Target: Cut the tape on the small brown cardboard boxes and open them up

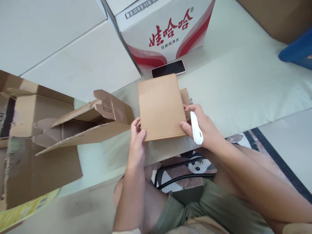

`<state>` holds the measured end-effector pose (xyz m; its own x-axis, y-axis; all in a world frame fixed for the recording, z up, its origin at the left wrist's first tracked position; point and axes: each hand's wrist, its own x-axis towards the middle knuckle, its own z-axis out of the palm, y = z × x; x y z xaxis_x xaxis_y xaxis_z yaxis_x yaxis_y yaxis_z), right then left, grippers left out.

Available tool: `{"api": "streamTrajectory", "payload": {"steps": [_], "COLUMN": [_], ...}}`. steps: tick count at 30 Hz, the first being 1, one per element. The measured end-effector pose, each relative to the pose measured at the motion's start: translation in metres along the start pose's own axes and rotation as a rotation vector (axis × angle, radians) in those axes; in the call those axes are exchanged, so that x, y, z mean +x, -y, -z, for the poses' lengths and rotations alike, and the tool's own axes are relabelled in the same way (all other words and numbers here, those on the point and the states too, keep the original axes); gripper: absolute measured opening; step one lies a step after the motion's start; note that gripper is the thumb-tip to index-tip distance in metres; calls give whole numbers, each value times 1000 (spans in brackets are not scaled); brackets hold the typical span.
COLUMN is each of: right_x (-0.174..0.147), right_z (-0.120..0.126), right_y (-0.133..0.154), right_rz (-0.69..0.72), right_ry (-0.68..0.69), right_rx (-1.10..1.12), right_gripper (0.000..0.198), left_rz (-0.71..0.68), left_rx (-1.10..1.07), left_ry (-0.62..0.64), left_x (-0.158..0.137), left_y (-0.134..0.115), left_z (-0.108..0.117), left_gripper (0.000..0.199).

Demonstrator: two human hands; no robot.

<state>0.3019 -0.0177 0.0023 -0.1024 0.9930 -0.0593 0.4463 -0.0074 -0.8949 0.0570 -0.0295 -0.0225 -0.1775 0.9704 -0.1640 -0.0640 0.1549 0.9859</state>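
Observation:
A plain brown cardboard box [161, 105], closed on the side facing me, is between my two hands. My left hand [137, 139] grips its lower left edge, the thumb at the corner and the other fingers partly hidden behind it. On the right edge, my right hand [206, 125] presses its thumb and fingertips against the box. That same hand holds a slim white box cutter [196, 127] along its palm. Behind the box's right side, a small piece of brown cardboard [184, 96] sticks out. A dark-screened phone [168, 69] lies just beyond the box.
A white carton with red lettering [168, 32] stands at the back, beside large white boxes [73, 58]. Opened brown cartons [97, 126] lie on the left of the pale-covered table [243, 81]. A blue object [298, 48] is at far right. Below is a panda-print surface [195, 166].

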Motion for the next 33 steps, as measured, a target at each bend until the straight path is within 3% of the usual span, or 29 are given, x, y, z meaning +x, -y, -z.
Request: {"api": "streamTrajectory", "payload": {"steps": [33], "right_x": [-2], "right_z": [-1], "right_y": [-1], "right_rz": [19], "right_ry": [-15], "right_rx": [-19], "right_gripper": [41], "left_rz": [-34], "left_rx": [15], "left_ry": [4], "left_x": [-1], "left_y": [4], "left_z": [-1], "left_gripper": [59]}}
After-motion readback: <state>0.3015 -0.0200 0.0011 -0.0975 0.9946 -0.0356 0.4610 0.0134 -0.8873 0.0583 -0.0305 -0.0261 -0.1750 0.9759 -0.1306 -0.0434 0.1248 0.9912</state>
